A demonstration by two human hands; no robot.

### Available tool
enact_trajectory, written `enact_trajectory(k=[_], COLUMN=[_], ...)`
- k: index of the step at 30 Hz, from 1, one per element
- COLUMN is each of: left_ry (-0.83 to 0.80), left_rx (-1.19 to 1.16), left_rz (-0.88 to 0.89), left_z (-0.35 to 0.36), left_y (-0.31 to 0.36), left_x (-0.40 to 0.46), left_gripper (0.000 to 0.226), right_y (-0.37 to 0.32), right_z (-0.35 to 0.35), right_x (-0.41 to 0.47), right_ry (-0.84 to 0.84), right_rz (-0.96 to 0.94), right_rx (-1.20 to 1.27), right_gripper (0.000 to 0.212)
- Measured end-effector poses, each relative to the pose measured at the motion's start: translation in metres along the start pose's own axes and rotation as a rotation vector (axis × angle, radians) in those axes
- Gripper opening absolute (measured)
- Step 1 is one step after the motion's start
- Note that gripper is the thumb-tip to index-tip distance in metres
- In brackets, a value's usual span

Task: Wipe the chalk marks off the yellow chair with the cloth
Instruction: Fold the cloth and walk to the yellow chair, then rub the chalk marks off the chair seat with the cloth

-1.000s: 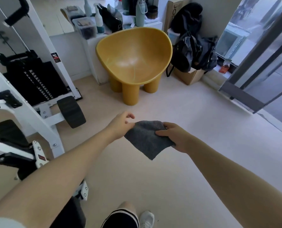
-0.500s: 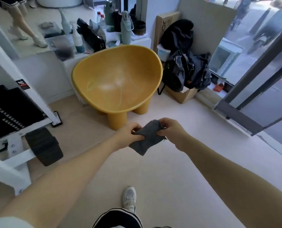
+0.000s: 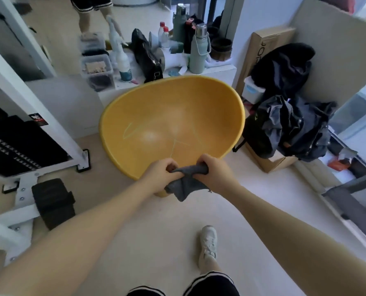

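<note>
The yellow chair (image 3: 199, 99), a round bowl-shaped seat, stands right in front of me. Pale chalk marks (image 3: 128, 132) run across its seat at the left and near the front middle. A dark grey cloth (image 3: 185, 185) is bunched between my hands just in front of the chair's front rim. My left hand (image 3: 159, 173) grips the cloth's left end with curled fingers. My right hand (image 3: 212, 174) grips its right end, and a corner of the cloth hangs down below both hands.
A white weight machine (image 3: 28, 133) with a black pad (image 3: 52, 201) stands at the left. A low white ledge (image 3: 218, 70) behind the chair carries bottles, boxes and a black bag. Dark bags (image 3: 293, 127) and a cardboard box (image 3: 271, 164) sit at the right.
I have walked up to the chair, which now fills the middle of the view. My hands have come together and scrunched the flat cloth into a bunch.
</note>
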State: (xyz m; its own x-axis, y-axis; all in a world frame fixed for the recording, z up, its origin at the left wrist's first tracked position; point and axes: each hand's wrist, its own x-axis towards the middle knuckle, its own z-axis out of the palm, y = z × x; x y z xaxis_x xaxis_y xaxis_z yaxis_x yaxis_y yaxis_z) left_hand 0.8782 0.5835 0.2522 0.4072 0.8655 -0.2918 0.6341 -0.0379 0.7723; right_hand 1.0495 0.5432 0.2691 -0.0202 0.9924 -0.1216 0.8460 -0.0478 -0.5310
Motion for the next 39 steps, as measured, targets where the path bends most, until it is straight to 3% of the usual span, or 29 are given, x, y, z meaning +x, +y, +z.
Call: enact_trajectory(k=[2,6,10,15,18,20,22,26,29,34,36,39], left_ry=[0.054,0.101,0.286,0.46,0.446,0.429,0.401,0.427,0.64,0.875,0.931,1.047], left_rx=[-0.129,-0.727,-0.969,-1.087,-1.225,-1.276,-1.243,-0.991,-0.728,-0.284,-0.286,-0.51], left_rz=[-0.201,-0.493,-0.609,-0.711,-0.671,-0.656,-0.643,-0.597,-0.544,-0.531,-0.568,-0.602], left_z=[0.006,0.011,0.002,-0.008,-0.016,-0.024,-0.033,-0.04,-0.033,0.0,0.021,0.055], left_y=[-0.005,0.002,-0.008,-0.043,-0.06,-0.07,-0.085,-0.118,-0.153,-0.233,-0.265,-0.306], left_x=[0.033,0.078,0.096,0.091,0.09,0.093,0.101,0.134,0.149,0.17,0.187,0.206], left_gripper=[0.017,0.018,0.012,0.015,0.008,0.008,0.009,0.016,0.032,0.057,0.068,0.07], right_y=[0.013,0.028,0.021,0.005,0.001,-0.002,-0.005,-0.004,0.007,0.033,0.04,0.049], right_z=[-0.001,0.001,0.008,0.05,0.08,0.096,0.113,0.143,0.168,0.234,0.27,0.327], right_x=[0.039,0.1,0.144,0.152,0.166,0.181,0.2,0.251,0.284,0.321,0.334,0.354], right_ry=[-0.013,-0.038,-0.226,-0.605,-0.629,-0.625,-0.603,-0.52,-0.49,-0.538,-0.548,-0.473], right_rz=[0.017,-0.004,-0.058,-0.211,-0.289,-0.219,-0.139,-0.134,-0.12,-0.321,-0.484,-0.687], right_rx=[0.066,0.122,0.149,0.301,0.233,0.271,0.311,0.256,0.288,0.311,0.293,0.288], right_gripper=[0.018,0.012,0.007,0.033,0.051,0.042,0.033,0.034,0.031,0.031,0.035,0.043])
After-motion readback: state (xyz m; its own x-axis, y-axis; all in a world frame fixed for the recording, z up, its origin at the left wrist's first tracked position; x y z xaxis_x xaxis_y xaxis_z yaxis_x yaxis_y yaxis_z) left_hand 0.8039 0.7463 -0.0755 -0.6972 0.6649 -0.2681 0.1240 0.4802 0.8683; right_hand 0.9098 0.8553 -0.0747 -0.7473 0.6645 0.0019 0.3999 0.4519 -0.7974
